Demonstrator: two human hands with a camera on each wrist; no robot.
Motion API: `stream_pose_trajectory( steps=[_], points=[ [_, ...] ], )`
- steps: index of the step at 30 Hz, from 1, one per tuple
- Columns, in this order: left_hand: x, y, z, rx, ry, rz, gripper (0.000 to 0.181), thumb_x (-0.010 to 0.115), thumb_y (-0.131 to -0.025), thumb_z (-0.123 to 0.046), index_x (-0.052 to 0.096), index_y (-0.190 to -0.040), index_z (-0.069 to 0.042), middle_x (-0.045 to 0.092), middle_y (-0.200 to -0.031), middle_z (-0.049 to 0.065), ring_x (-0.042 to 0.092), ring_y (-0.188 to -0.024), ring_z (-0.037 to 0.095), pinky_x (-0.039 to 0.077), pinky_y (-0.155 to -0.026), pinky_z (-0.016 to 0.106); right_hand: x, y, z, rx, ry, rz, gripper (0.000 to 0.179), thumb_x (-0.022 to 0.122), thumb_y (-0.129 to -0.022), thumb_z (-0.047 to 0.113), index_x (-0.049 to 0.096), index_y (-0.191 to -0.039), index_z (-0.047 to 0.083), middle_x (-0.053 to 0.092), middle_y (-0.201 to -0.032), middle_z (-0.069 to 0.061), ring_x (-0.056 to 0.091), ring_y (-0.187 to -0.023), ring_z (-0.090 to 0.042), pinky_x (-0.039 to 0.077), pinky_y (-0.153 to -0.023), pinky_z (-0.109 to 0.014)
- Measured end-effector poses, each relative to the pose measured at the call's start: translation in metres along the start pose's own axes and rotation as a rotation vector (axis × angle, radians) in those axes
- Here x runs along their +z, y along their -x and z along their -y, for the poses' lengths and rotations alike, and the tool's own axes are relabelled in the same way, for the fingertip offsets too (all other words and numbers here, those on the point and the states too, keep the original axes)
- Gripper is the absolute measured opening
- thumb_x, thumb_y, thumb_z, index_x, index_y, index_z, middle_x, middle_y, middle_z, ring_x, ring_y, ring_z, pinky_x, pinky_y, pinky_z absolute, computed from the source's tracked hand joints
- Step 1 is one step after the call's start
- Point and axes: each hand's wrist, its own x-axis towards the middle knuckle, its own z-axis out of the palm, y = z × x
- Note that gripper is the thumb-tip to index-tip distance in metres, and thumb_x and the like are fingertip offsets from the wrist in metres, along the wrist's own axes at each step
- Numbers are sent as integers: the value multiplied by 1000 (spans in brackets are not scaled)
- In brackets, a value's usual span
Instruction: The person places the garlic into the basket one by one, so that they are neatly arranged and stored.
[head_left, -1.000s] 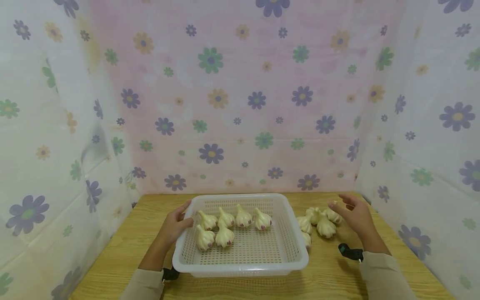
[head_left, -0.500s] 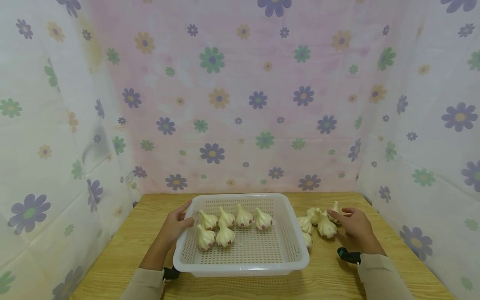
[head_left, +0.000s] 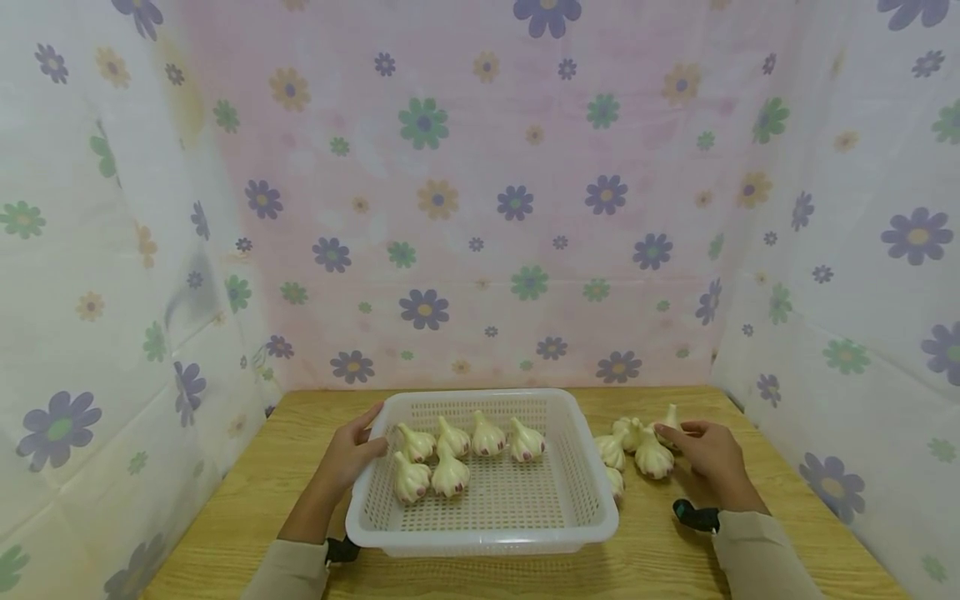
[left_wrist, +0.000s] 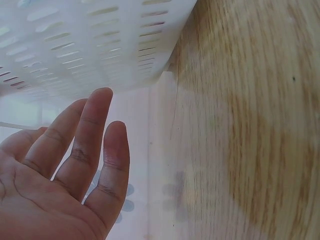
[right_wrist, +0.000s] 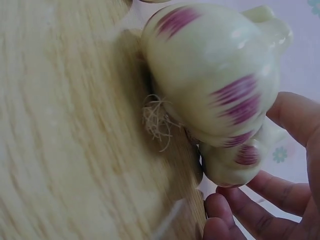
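Observation:
My left hand (head_left: 347, 454) holds the left side of a white plastic basket (head_left: 480, 537), thumb over the rim and the other fingers along the outer wall. Seen from the left wrist, those fingers (left_wrist: 92, 122) are nearly straight beside the slotted wall. My right hand (head_left: 716, 457) is at the far right of a group of garlic bulbs, thumb and fingers around the rearmost bulb (head_left: 672, 413). In the right wrist view a nearer garlic bulb (right_wrist: 215, 75) with purple streaks and stringy roots partly hides the gripped bulb (right_wrist: 232, 165).
Inside the basket, several garlic bulbs (head_left: 450, 477) are grouped toward the left and back. More bulbs (head_left: 653, 457) lie on the wooden table (head_left: 645, 550) right of the basket, some partly behind its rim. A flowered cloth (head_left: 480, 333) encloses the back and sides.
My right hand has lowered from above the rearmost garlic bulb and closed its thumb and fingers around it. My left hand and the basket have stayed in place.

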Motion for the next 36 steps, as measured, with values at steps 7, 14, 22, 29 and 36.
stream_pose_trajectory(
  steps=[7,14,22,29,36],
  points=[
    [1,2,-1,1,-4,-6,77,61,-91,-1,35,-163,-16,67,-129,31,77,-83,32,65,-66,42,1,0,-2,-11,18,-22,105,61,-87,77,49,-148,-7,56,-143,-32,67,-93,-26,57,-79,-44],
    [0,1,1,-3,-7,-6,77,61,-92,-2,35,-163,-16,67,-129,32,77,-82,33,65,-66,43,0,1,-1,-2,-8,-32,99,63,-88,73,52,-146,-6,56,-143,-31,67,-87,-22,58,-74,-39],
    [0,1,0,-13,-3,0,75,61,-95,-6,33,-163,-17,66,-131,32,77,-84,34,65,-67,45,0,4,-3,-9,-72,-57,94,64,-89,70,53,-145,-5,57,-141,-31,70,-90,-26,60,-72,-37],
    [0,0,2,-18,-13,-8,75,61,-95,-7,34,-163,-17,68,-128,30,77,-83,33,65,-67,45,-3,4,-1,12,-142,-50,97,64,-89,70,48,-148,-5,51,-147,-30,69,-104,-33,63,-75,-37],
    [0,0,3,-26,-15,-11,76,61,-93,-6,33,-164,-17,68,-127,29,77,-83,31,65,-67,45,-8,6,5,-27,-142,-74,99,60,-92,68,40,-155,-6,51,-146,-33,70,-105,-36,63,-76,-40]
  ],
)
